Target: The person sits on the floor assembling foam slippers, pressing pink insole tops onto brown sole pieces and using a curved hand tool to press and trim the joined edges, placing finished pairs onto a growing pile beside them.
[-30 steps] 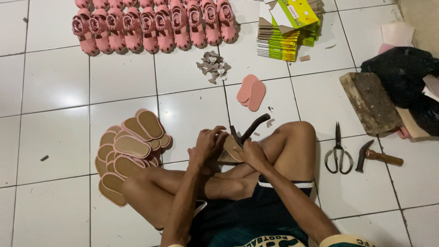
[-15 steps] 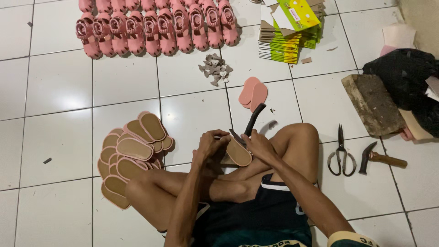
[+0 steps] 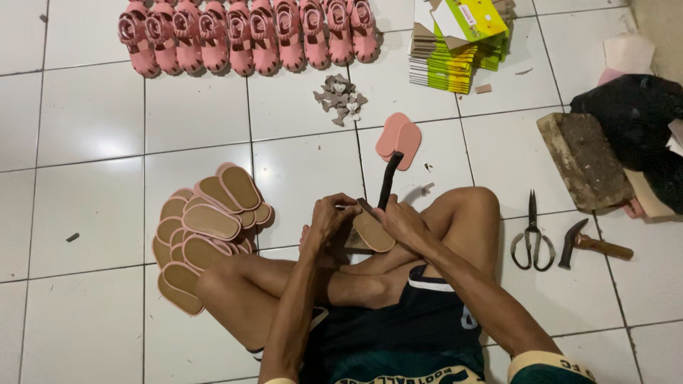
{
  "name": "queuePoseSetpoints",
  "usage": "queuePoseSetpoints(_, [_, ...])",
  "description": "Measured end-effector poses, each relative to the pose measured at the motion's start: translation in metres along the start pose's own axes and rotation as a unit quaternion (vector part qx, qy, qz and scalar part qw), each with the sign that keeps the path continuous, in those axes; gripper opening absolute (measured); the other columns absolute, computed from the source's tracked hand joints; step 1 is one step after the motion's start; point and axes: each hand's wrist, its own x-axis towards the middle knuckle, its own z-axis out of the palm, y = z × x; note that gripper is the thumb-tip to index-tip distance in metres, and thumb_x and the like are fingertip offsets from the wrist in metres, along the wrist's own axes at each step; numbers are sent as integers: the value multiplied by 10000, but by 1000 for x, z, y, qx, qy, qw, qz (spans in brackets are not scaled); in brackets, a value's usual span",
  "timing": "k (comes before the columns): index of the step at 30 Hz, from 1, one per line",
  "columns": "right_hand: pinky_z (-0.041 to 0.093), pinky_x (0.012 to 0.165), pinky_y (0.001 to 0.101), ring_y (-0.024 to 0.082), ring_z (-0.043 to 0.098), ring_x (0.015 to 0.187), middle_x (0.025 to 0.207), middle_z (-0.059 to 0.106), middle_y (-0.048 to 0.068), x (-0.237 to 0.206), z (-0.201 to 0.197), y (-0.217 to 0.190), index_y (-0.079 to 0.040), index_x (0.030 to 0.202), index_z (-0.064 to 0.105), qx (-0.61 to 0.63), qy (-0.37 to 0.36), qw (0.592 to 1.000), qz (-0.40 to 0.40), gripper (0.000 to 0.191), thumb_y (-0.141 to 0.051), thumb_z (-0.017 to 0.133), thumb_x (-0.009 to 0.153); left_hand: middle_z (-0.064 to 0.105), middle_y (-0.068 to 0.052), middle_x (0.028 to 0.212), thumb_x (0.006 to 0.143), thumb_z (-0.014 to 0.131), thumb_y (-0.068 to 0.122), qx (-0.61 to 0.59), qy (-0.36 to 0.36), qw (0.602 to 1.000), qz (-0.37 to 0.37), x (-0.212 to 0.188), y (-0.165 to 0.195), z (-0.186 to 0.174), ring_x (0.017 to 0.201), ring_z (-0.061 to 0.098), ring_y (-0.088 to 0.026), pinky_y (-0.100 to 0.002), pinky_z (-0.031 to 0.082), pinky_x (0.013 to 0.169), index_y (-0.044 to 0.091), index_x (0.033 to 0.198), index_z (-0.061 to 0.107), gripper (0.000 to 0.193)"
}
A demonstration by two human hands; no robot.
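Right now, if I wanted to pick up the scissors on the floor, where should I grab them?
Probably by the two loop handles. The black scissors lie flat on the white tile floor, blades pointing away from the person and loops nearest the right knee. Coming from the loop end keeps fingers off the point. The hammer lies just beside them but apart, so there is room on that side.

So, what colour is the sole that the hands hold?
The sole is tan with a pink edge, seen best in the head view, held between left hand and right hand.
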Motion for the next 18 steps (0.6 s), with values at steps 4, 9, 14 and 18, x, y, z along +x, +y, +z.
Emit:
queuePoseSetpoints(4, [562, 630, 537, 480, 720, 744, 784, 698, 343, 16, -11, 5, 114, 1047, 592, 60, -16, 998, 21, 528, -408, 607, 973, 773, -138, 948, 809, 843, 241, 17, 0, 999, 35, -3, 7, -4, 792, 739, -188, -325, 606, 684, 16, 1170, 715, 444])
queuePoseSetpoints(9, [558, 682, 535, 478, 721, 792, 833, 710, 334, 20, -12, 1, 103, 1041, 603, 49, -42, 997, 44, 555, -446, 600, 959, 801, -158, 885, 849, 825, 228, -33, -26, 997, -62, -9, 18, -6, 745, 734, -197, -326, 603, 674, -6, 1081, 780, 333])
queuePoseSetpoints(14, [572, 647, 532, 469, 724, 762, 800, 692, 327, 18, -12, 1, 113, 1063, 571, -10, -56, 998, 3, 575, -456, 577, 983, 803, -122, 871, 835, 820, 200, -37, -17, 997, -67, -16, 27, -7, 725, 740, -160, -295, 600, 650, 13, 1054, 801, 289])
queuePoseSetpoints(18, [579, 638, 528, 455, 736, 747, 773, 702, 308, 17, -12, 6, 98, 1068, 574, -26, -64, 998, -14, 536, -432, 564, 987, 800, -121, 866, 833, 824, 178, -46, -4, 996, -78, -17, 29, -5, 714, 724, -149, -293, 588, 631, 9, 1032, 804, 262])
